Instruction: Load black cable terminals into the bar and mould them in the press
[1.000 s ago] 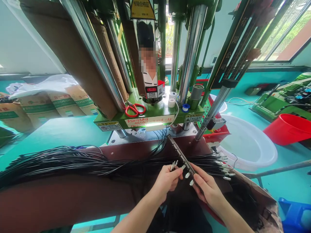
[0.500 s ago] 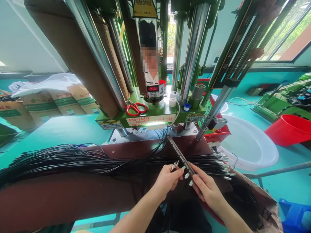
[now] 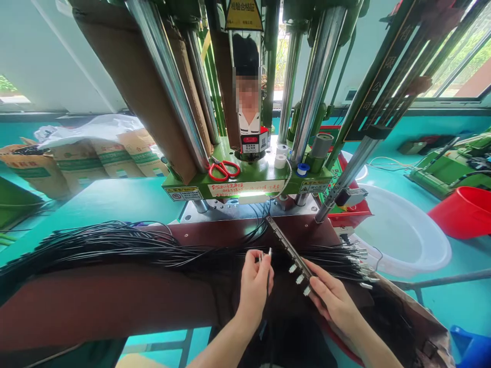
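My right hand (image 3: 334,301) grips the lower end of a long, narrow metal bar (image 3: 284,240), which slants up and left towards the press. Three small silver connectors (image 3: 300,279) stick out along the bar's near side, just above my fingers. To the left, my left hand (image 3: 253,286) is closed on metal-tipped cable ends (image 3: 270,252), with their tips poking up past the fingertips. A gap separates this hand from the bar. Behind both hands lies a thick bundle of black cables (image 3: 126,245), its silver plugs (image 3: 358,260) gathered at the right end.
A green press (image 3: 245,174) with steel columns stands ahead, red-handled scissors (image 3: 224,171) on its plate. The brown worktable (image 3: 115,301) runs left. At right are a white tub (image 3: 406,235) and a red bucket (image 3: 460,212). Paper sacks (image 3: 111,158) stand at far left.
My left hand has drawn back left from the bar and turned more upright. Three connectors now show on the bar. The camera view has shifted slightly, while my right hand keeps its grip.
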Available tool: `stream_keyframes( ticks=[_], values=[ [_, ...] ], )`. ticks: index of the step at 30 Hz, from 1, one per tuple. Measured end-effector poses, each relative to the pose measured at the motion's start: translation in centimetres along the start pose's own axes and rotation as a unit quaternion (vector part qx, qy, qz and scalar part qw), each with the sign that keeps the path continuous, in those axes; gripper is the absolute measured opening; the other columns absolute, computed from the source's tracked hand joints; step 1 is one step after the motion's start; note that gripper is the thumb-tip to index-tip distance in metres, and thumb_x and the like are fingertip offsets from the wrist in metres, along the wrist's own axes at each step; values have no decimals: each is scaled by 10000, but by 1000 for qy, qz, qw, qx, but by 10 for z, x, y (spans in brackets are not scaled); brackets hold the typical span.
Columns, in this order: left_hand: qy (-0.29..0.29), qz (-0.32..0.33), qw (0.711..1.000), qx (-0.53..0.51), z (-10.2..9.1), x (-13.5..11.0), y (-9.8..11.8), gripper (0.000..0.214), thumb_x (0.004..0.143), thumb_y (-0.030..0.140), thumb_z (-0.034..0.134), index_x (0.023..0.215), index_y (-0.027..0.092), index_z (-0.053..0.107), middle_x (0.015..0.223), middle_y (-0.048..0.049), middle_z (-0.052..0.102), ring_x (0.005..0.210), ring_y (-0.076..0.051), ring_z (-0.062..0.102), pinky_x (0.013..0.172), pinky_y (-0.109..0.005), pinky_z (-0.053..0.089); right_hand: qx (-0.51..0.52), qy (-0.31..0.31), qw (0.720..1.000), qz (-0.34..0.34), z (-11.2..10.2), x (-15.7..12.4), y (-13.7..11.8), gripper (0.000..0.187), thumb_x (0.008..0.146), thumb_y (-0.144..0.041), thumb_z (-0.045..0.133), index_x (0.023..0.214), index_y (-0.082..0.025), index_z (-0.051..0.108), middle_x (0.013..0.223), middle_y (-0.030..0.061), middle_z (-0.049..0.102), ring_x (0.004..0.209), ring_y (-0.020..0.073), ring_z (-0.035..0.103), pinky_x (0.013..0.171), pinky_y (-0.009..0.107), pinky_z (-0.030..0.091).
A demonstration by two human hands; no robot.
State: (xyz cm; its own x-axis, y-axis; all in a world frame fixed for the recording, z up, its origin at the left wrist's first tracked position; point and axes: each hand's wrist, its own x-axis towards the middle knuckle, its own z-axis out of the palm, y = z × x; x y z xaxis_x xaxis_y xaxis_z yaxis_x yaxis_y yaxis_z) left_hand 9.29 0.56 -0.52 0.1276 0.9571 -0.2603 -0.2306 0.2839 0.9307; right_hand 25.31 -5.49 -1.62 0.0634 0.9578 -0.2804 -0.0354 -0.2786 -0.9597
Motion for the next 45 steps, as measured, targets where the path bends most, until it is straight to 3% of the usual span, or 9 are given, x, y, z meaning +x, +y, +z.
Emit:
stream_keyframes(
  ticks=[4, 9, 13, 27, 39, 43, 45],
  values=[
    [-65, -41, 997, 24, 1, 3, -5, 326, 727, 465, 591, 686, 168, 463, 404, 101, 343, 352, -27, 259, 349, -164, 180, 5, -27, 1000, 1, -3, 2, 1, 563, 831, -496, 494, 1287, -170, 447, 501, -71, 335, 394, 47, 248, 338, 155, 180],
    [-97, -115, 984, -95, -5, 9, -9, 306, 689, 421, 641, 724, 162, 482, 374, 115, 339, 306, -15, 228, 338, -172, 139, -4, -33, 999, -3, -6, 3, 0, 556, 834, -487, 495, 1275, -150, 462, 507, -63, 362, 388, 49, 274, 328, 158, 204],
    [-110, -138, 977, -121, -6, 10, -8, 330, 648, 414, 680, 689, 159, 474, 364, 116, 343, 296, -4, 228, 334, -169, 118, -5, -48, 999, 3, -7, 4, -2, 581, 832, -495, 495, 1292, -144, 445, 494, -68, 356, 378, 45, 269, 329, 156, 209],
    [-102, -136, 977, -125, -5, 12, -8, 378, 616, 450, 698, 684, 165, 459, 370, 120, 336, 294, -2, 231, 341, -168, 123, 9, -10, 1000, 9, -3, 1, -5, 585, 787, -511, 541, 1243, -146, 505, 467, -67, 357, 360, 46, 258, 318, 154, 172],
    [-86, -116, 986, -86, -9, 6, -5, 318, 677, 410, 655, 681, 166, 452, 365, 120, 308, 306, -6, 213, 342, -167, 121, -49, -93, 994, -29, -6, 7, 5, 519, 857, -452, 470, 1295, -174, 438, 509, -70, 351, 398, 55, 283, 360, 184, 191],
    [-95, -126, 981, -116, -11, -4, 1, 337, 680, 406, 665, 837, 184, 465, 468, 102, 398, 363, -18, 286, 371, -158, 193, -20, -77, 997, -17, -6, 4, 5, 491, 856, -438, 477, 1274, -181, 465, 530, -58, 378, 406, 51, 280, 358, 181, 171],
    [-87, -122, 981, -121, -15, -9, 6, 320, 685, 386, 669, 819, 192, 453, 554, 72, 474, 426, -27, 364, 413, -158, 264, -3, -57, 998, -9, -6, 3, 2, 494, 852, -441, 484, 1269, -176, 473, 553, -52, 388, 409, 48, 268, 353, 178, 168]
  ],
)
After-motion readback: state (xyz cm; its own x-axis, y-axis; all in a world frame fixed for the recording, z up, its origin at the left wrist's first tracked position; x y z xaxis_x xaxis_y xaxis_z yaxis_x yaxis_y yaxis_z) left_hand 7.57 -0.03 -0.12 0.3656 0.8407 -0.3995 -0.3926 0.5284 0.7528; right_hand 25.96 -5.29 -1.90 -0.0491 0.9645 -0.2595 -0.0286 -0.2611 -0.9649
